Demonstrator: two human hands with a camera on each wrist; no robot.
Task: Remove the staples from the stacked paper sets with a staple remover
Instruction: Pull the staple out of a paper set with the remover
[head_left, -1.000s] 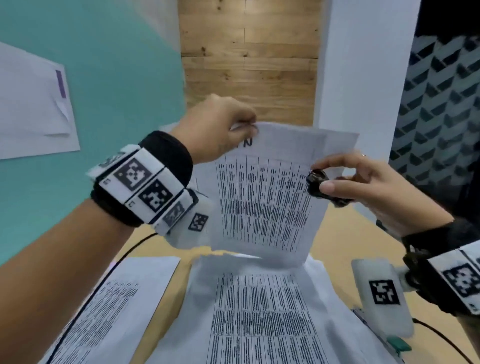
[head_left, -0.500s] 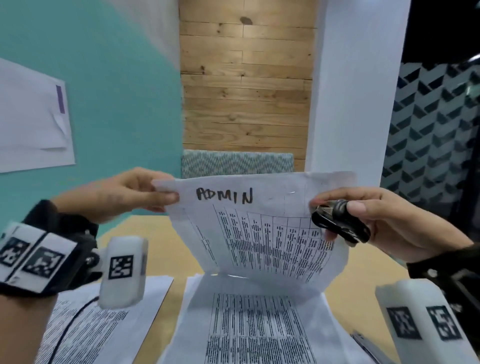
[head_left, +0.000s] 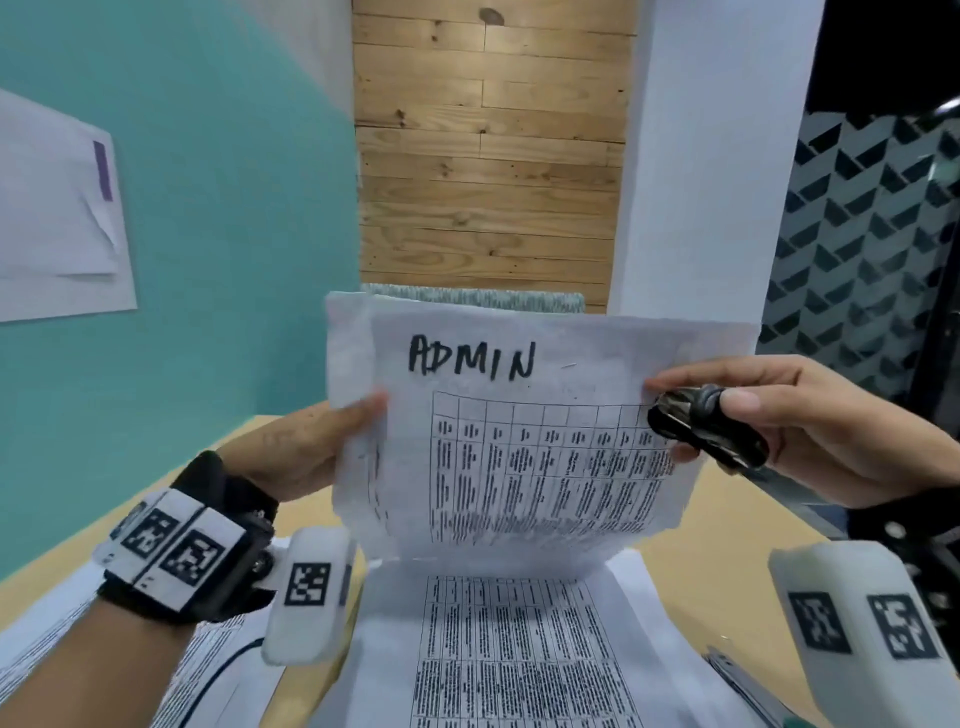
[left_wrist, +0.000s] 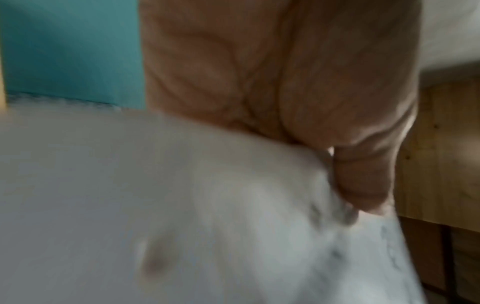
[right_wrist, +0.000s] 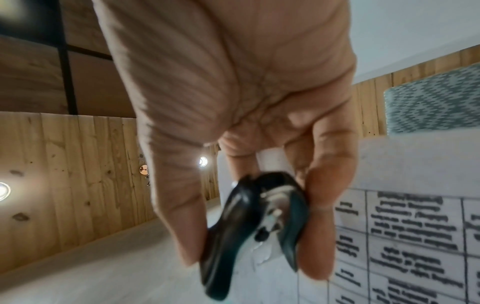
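White stapled paper set marked ADMIN (head_left: 519, 441) is held upright above the table papers | left edge pinched by left hand (head_left: 306, 447) | black staple remover (head_left: 701, 431) gripped in right hand (head_left: 789, 421) | remover should be slid under the staple, top right.

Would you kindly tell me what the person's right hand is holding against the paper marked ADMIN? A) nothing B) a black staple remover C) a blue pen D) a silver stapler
B: the right hand pinches a black claw-style staple remover at the right edge of the white printed sheet.
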